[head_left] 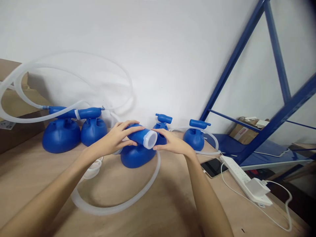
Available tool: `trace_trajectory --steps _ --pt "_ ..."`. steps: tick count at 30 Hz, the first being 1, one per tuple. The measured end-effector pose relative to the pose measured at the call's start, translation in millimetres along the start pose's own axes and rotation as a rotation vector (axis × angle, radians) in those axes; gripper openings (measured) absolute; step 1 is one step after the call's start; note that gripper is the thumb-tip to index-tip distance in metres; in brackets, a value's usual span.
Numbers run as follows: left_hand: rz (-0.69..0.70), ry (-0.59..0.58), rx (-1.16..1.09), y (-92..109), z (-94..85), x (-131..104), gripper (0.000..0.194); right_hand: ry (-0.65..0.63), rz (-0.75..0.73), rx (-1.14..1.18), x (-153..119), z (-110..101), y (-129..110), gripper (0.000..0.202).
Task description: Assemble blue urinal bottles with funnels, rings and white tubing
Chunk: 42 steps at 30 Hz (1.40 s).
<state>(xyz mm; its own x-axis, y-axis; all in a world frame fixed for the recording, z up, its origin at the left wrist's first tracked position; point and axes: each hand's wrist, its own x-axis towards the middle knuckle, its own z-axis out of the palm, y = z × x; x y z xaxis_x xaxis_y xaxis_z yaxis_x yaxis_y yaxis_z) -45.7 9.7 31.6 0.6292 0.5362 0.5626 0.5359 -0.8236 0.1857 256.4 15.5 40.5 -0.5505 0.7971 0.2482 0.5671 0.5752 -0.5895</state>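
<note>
In the middle of the table stands a blue plastic bottle (137, 157) with a wide rounded body and a thick tubular neck tilted to the right. A translucent white cap (150, 140) sits on the end of that neck. My left hand (120, 136) wraps round the blue neck from the left, thumb below and fingers on top. My right hand (170, 140) is closed at the right edge of the cap, thumb low and fingers high. A clear hose (116, 209) loops across the tabletop in front of the bottle.
Two blue bottles (61, 135) with long looping hoses (24, 120) stand at left by cardboard boxes (19, 102). More blue bottles (194, 138) stand behind and right. A coil of white tubing (92, 171), a phone (213, 168), and a power strip (237, 174) lie on the table. Blue shelving (237, 52) rises right.
</note>
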Motion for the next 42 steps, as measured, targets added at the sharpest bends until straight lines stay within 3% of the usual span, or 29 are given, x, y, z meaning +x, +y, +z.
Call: trace_trajectory --steps 2,5,8,11,16,21,27,32,36,42 --pt "0.06 -0.058 0.062 -1.6 9.6 3.8 0.055 -0.041 0.02 -0.092 11.0 14.8 26.6 0.091" --pt "0.109 -0.128 0.157 -0.3 22.0 9.0 0.057 -0.07 0.022 -0.234 24.2 42.6 52.5 0.085" --pt "0.114 -0.209 0.211 1.3 31.0 12.7 0.056 -0.054 -0.015 -0.335 28.6 61.0 61.9 0.081" --pt "0.074 -0.22 0.316 3.4 34.3 16.3 0.054 -0.029 -0.045 -0.36 29.3 65.8 64.2 0.082" --pt "0.012 -0.247 0.503 4.7 22.2 19.5 0.056 -0.007 -0.066 -0.327 31.3 60.8 58.9 0.082" --pt "-0.038 -0.21 0.563 -8.5 2.3 11.1 0.058 0.01 -0.07 -0.326 27.9 56.6 43.3 0.072" --pt "-0.135 -0.285 0.481 3.3 8.5 7.5 0.062 0.015 -0.013 -0.444 25.4 67.3 32.0 0.069" --pt "-0.276 -0.338 0.33 22.3 15.0 9.5 0.101 0.033 0.048 -0.451 25.1 75.5 26.1 0.079" --pt "-0.353 -0.305 0.261 19.8 17.2 12.0 0.075 0.02 0.064 -0.393 26.9 76.0 25.1 0.087" --pt "-0.322 -0.268 0.353 2.4 25.9 9.9 0.072 -0.035 0.096 -0.443 23.1 62.7 11.5 0.079"
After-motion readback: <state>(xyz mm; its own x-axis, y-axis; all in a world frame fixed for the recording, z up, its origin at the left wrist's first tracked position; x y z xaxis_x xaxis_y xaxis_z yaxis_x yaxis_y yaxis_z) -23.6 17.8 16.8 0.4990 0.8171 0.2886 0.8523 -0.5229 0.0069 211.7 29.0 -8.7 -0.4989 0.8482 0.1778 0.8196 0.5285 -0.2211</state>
